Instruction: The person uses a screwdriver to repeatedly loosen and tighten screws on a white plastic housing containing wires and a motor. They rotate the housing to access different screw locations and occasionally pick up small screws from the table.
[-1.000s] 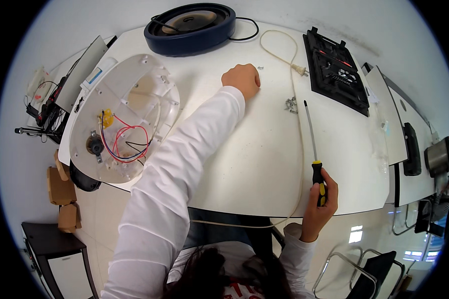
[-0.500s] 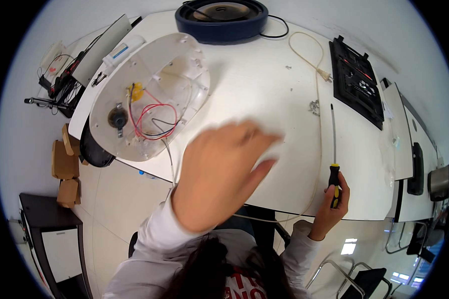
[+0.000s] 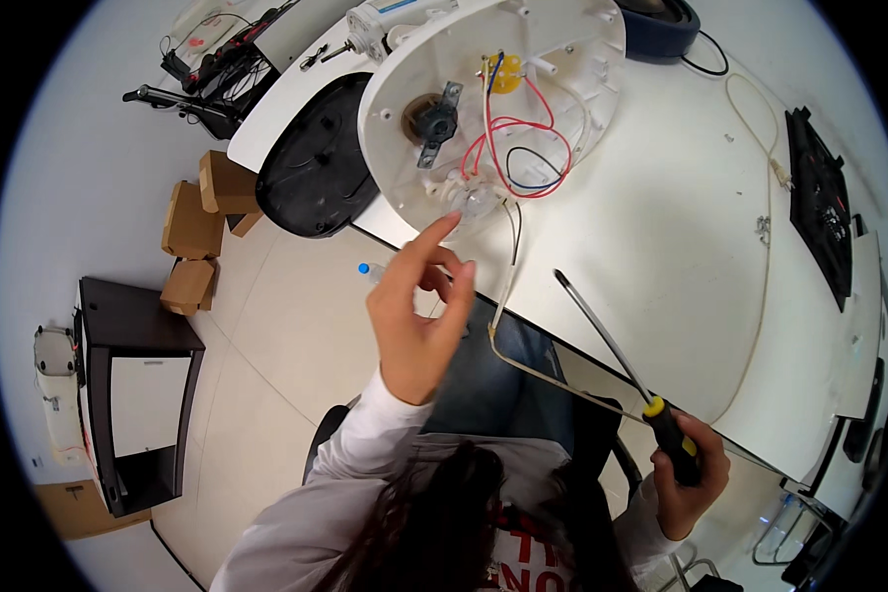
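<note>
The person's left hand (image 3: 419, 321) is raised in front of the near rim of a round white plastic housing (image 3: 572, 44) that lies open side up on the white table (image 3: 661, 257). The index finger is stretched out, its tip just at a small clear part on the housing's lower rim; the other fingers are loosely curled and the hand holds nothing that can be seen, though whether the fingertip actually touches the part is hard to tell from this angle.

Inside the shallow housing sit a dark round hub with a grey metal bracket (image 3: 434, 118), a yellow fitting (image 3: 503, 74) near the far wall, and loops of red wires (image 3: 518, 133) mixed with blue, black and white strands. A pale cable runs from the rim down over the table edge.

The right hand (image 3: 689, 469) is low, at the table's near edge, fist closed firmly round the black and yellow handle of a long screwdriver (image 3: 602, 331). Its shaft slants up and left over the table, tip free, short of the housing.

Left of the housing a black round lid (image 3: 316, 168) leans off the table edge. A black vented panel (image 3: 819, 212) lies at the far right, and cardboard boxes (image 3: 197, 222) stand on the floor.
</note>
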Demonstrator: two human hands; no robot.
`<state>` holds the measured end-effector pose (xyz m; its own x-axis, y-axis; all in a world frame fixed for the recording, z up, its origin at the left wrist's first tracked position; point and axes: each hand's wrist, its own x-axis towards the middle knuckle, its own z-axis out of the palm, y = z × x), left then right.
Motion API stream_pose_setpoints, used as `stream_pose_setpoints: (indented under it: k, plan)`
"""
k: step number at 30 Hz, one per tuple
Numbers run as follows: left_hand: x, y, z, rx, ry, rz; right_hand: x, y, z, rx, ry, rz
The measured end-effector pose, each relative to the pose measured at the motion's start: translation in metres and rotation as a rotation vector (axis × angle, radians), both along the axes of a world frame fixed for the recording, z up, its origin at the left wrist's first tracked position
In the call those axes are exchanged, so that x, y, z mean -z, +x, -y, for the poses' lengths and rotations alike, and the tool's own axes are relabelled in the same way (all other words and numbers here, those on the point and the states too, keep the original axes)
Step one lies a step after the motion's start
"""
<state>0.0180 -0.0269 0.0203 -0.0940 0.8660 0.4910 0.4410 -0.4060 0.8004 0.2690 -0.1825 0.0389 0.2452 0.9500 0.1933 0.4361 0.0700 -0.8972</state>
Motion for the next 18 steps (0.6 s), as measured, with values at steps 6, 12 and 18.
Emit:
stream_pose_setpoints:
  k: [6, 12, 18]
  plan:
    - [-0.004, 0.005, -0.006, 0.023, -0.117, -0.095, -0.011, -0.029, -0.034, -0.021, 0.122, 0.081]
    - [0.003, 0.002, -0.015, 0.048, -0.068, -0.089, -0.016, -0.043, -0.057, -0.045, 0.125, 0.105]
    - [0.002, -0.001, -0.017, 0.076, -0.124, -0.104, -0.014, -0.048, -0.067, -0.029, 0.127, 0.061]
